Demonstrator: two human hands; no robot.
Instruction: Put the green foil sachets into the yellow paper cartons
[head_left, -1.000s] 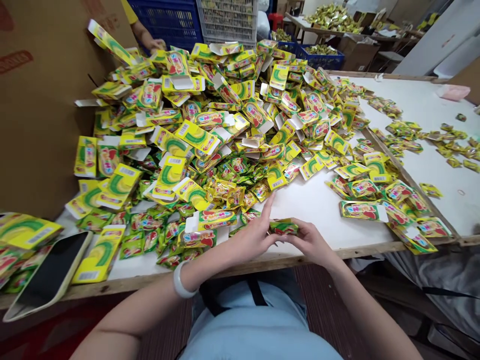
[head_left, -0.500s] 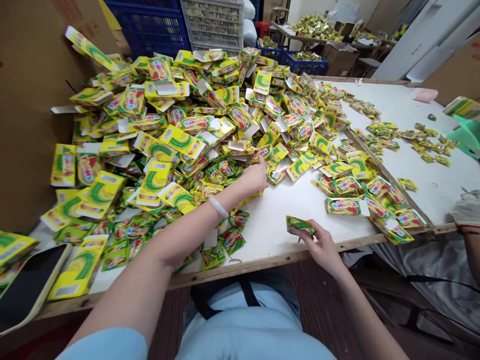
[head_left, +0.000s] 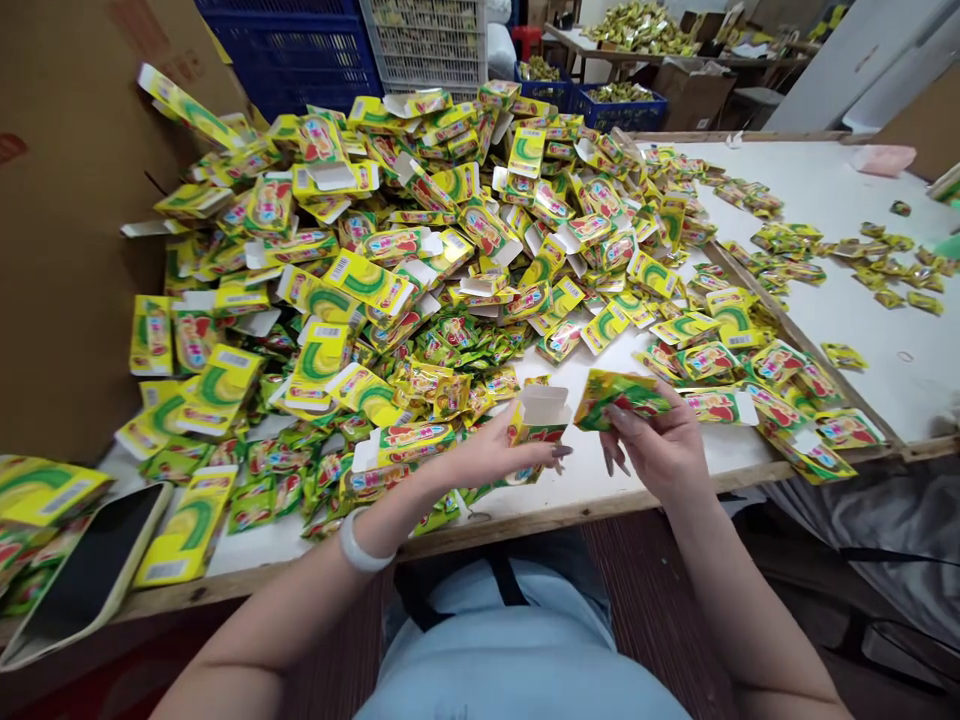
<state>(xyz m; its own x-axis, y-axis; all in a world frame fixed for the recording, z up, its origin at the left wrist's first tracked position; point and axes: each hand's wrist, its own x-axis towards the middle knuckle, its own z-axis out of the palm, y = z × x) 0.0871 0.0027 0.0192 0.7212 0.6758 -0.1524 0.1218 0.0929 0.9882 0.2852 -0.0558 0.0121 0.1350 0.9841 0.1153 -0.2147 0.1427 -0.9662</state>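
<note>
My left hand (head_left: 491, 450), a white bangle on its wrist, is closed around a small yellow candy box (head_left: 534, 428). The box's white end flap stands up, and its open end faces my right hand. Just right of it, my right hand (head_left: 664, 445) pinches green and yellow candy packets (head_left: 619, 395); how many overlap there I cannot tell. A narrow gap separates packets and box. Beneath and left of my left hand lie more boxes (head_left: 416, 437) and loose green packets (head_left: 255, 500).
A big heap of yellow boxes (head_left: 367, 280) covers the table's left and middle. A phone (head_left: 90, 560) lies at the front left, beside a cardboard carton (head_left: 67, 250). A wooden strip (head_left: 802, 345) divides the white table. Crates (head_left: 300, 60) stand behind.
My left hand has come back from the heap toward me and now holds an open box. My right hand has risen with the packets, and the two hands are closer together.
</note>
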